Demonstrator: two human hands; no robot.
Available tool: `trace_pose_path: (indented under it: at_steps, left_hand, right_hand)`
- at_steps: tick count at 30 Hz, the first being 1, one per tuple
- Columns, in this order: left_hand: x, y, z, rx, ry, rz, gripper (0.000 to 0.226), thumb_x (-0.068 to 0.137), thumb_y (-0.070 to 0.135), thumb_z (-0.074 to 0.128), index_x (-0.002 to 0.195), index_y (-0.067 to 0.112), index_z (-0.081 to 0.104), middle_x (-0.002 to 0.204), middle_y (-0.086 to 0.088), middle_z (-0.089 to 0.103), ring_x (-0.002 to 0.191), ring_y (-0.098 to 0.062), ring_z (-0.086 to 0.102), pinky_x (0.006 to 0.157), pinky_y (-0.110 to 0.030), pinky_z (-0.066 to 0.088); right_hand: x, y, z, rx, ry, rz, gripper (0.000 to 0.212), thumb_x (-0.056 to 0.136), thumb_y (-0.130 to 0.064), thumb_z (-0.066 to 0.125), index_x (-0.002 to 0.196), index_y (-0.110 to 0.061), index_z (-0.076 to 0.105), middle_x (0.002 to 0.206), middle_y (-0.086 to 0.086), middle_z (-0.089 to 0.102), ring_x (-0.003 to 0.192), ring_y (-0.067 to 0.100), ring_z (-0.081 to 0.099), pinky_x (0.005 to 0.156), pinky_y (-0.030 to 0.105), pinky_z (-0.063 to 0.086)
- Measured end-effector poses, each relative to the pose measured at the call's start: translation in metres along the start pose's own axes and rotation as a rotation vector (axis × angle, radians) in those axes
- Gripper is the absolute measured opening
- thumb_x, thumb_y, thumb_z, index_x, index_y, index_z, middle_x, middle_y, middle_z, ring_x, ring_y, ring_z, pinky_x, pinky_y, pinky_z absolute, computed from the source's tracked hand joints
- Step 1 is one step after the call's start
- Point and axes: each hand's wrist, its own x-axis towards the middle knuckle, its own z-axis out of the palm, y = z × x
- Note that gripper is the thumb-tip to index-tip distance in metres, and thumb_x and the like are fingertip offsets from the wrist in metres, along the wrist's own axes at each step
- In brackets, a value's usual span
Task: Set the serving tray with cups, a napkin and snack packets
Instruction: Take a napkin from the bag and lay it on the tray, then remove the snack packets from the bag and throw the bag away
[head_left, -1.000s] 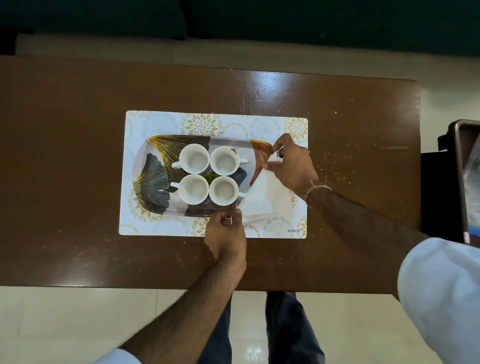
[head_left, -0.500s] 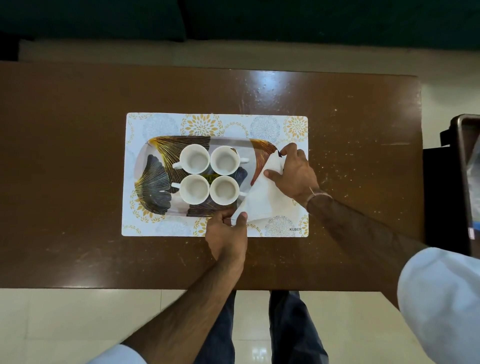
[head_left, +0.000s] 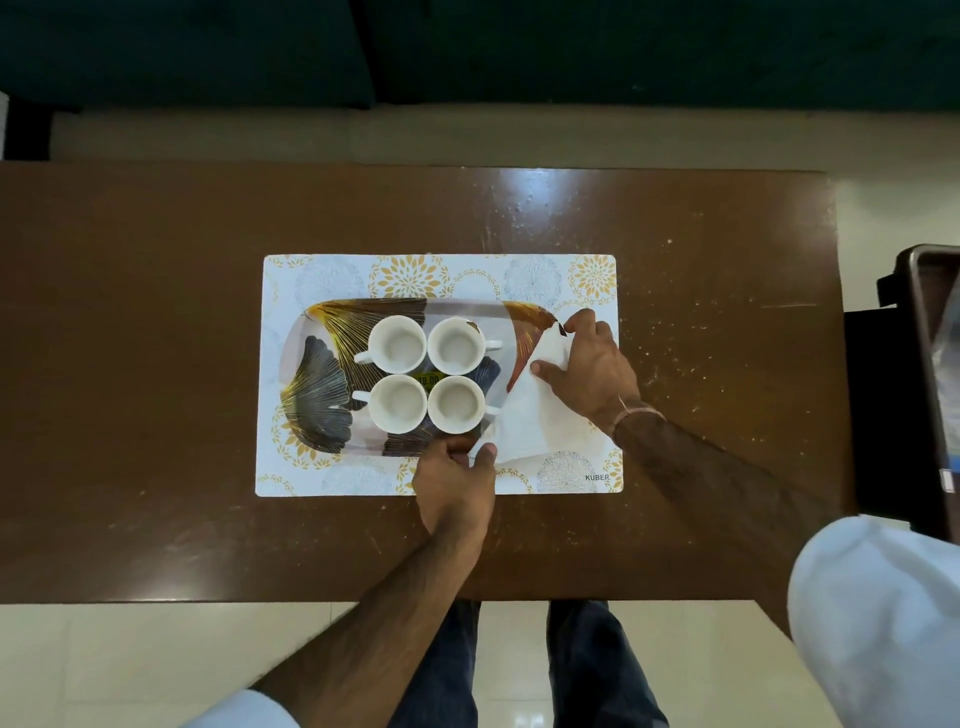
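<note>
- The tray (head_left: 311, 332) lies left of centre in the frame on a patterned mat (head_left: 322, 480), itself on the brown surface (head_left: 130, 364); the mat likely protects the wood and keeps the tray from sliding.
- Four white cups (head_left: 397, 344) stand upright in a tight two-by-two block on the tray's middle, handles outward, leaving its right end free, presumably for the napkin and snacks.
- The left hand (head_left: 457, 478), at lower centre, has thumb and fingers closed on the napkin's near corner, pinning it at the tray's front edge.
- The white napkin (head_left: 524, 421) lies slanted over the tray's right end, spilling onto the mat.
- The right hand (head_left: 592, 369), at centre right, pinches the far corner, seemingly pulling the cloth taut.
- No snack packets are visible, so that step seems outstanding.
</note>
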Motion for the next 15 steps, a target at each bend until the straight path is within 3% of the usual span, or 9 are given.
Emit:
trace_pose_path:
  at_steps: [4,7,15]
  left_hand:
    - [-0.005,0.005,-0.013,0.082,-0.023,-0.037,0.039,0.077,0.040,0.082,0.102,0.021,0.058,0.092,0.010,0.064,0.084,-0.012,0.059,0.071,-0.029,0.048]
    - [-0.012,0.016,-0.032,0.226,-0.072,-0.029,0.031,0.083,0.048,0.072,0.090,0.020,0.061,0.087,0.006,0.067,0.080,-0.015,0.061,0.068,-0.029,0.049]
    - [-0.029,0.130,-0.109,0.332,-0.149,0.516,0.027,0.091,0.052,0.057,0.077,0.029,0.055,0.070,0.012,0.066,0.070,-0.011,0.064,0.065,-0.030,0.052]
  right_hand:
    - [-0.010,-0.006,-0.014,-0.007,-0.030,0.009,0.076,0.083,-0.046,0.073,0.140,-0.017,0.032,0.138,0.012,0.047,0.121,0.036,0.056,0.098,0.050,0.053]
    - [-0.022,-0.016,-0.033,-0.038,0.001,0.004,0.075,0.085,-0.047,0.071,0.142,-0.017,0.032,0.142,0.012,0.045,0.125,0.035,0.052,0.100,0.049,0.052]
    - [-0.068,-0.081,-0.139,0.007,0.090,-0.167,0.060,0.094,-0.046,0.058,0.142,-0.017,0.037,0.143,0.009,0.046,0.127,0.029,0.048,0.105,0.042,0.045]
